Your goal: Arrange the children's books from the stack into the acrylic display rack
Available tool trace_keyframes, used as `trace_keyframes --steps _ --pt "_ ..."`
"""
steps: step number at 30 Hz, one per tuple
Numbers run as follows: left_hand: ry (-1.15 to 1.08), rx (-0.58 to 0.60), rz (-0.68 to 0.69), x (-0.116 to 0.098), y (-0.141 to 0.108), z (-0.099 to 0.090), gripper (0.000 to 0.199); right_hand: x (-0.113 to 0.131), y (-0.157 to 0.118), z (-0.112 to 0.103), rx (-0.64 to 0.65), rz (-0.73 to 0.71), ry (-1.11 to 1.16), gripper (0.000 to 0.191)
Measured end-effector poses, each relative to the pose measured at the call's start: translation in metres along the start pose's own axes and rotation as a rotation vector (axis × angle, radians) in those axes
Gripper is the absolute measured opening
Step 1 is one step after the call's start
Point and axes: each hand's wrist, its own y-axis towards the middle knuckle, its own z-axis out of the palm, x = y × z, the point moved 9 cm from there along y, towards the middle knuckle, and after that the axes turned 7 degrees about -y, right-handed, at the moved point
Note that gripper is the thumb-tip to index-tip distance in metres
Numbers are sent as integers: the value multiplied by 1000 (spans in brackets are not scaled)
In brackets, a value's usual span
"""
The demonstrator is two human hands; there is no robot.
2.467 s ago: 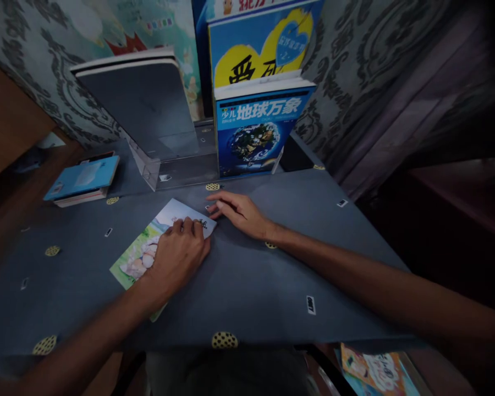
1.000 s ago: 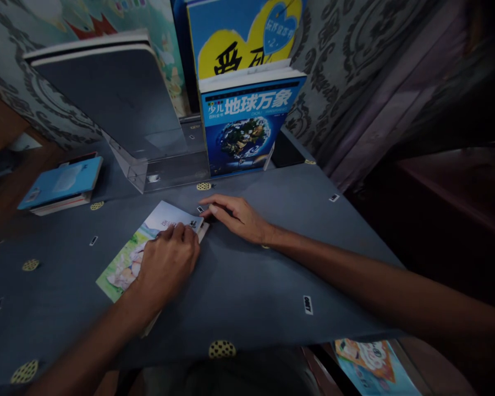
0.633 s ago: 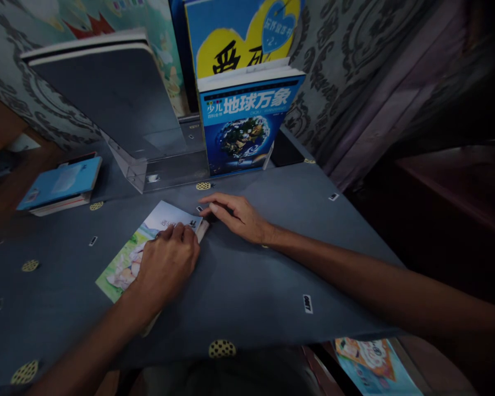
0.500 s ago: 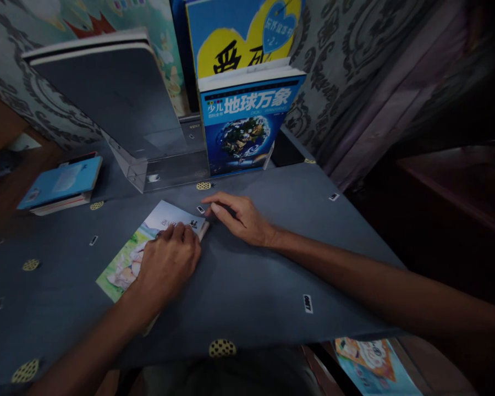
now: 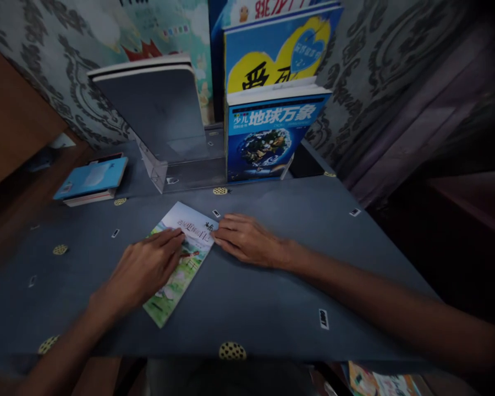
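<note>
A thin book (image 5: 192, 258) with a green and pale blue illustrated cover lies at a slant on the grey tablecloth (image 5: 247, 308). My left hand (image 5: 150, 264) rests over its left side, fingers together and fingertips on the cover. From the right, my right hand (image 5: 247, 239) touches the book's upper right corner, its fingers pressed together and the thumb below them. Whether the right fingers pinch the corner is hard to tell.
Behind stand a blue earth book (image 5: 268, 137), a yellow and blue book (image 5: 280, 52) and a dark grey book (image 5: 152, 110) in a clear holder (image 5: 153, 168). Small blue books (image 5: 93, 179) lie at the left. Patterned curtains hang behind.
My left hand has slid left and off the book's top edge, showing more of the cover. My right hand has closed its fingers and come to the corner. The view has shifted left.
</note>
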Motion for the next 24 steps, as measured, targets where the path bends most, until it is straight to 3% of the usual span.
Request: trace_keyframes --steps 5,9,15,20,24 --pt "-113 54 -25 31 -29 8 50 -4 9 11 96 38 -120 28" --pt "-156 -10 -54 39 -38 18 54 -17 21 22 133 56 -118 29" --pt "-259 -89 -84 39 -35 31 57 -39 45 38 177 80 -143 33" --pt "-198 -187 -91 36 -33 29 54 -52 53 47 202 126 -133 35" --pt "-150 -154 110 10 -40 24 48 -53 52 47 177 143 -121 36"
